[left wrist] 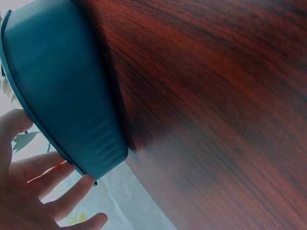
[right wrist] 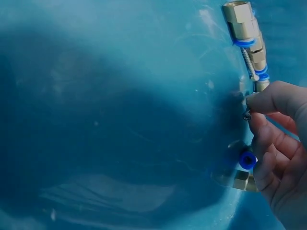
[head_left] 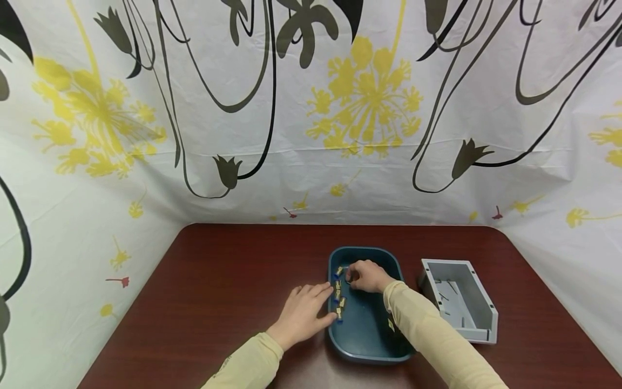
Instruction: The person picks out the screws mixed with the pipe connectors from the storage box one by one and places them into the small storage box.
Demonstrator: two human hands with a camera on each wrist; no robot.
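In the head view, my right hand [head_left: 370, 276] is over the far part of a blue plastic tray [head_left: 366, 337]. Between thumb and index finger it pinches a small dark screw [right wrist: 247, 114], clearest in the right wrist view. Brass push-in fittings [right wrist: 241, 24] with blue collars lie along the tray's left side, and a second screw [right wrist: 248, 63] rests against them. Another fitting [right wrist: 247, 161] sits just below my right fingers. My left hand [head_left: 303, 314] touches the tray's left rim, fingers spread and fairly straight; its fingertips [left wrist: 87, 180] meet the rim in the left wrist view.
A grey open bin [head_left: 482, 292] stands right of the tray with several thin screws [head_left: 453, 287] inside. One more brass piece [head_left: 391, 324] lies near the tray's right side, partly behind my right sleeve. A patterned cloth [head_left: 301, 119] hangs behind the dark red table [head_left: 243, 270].
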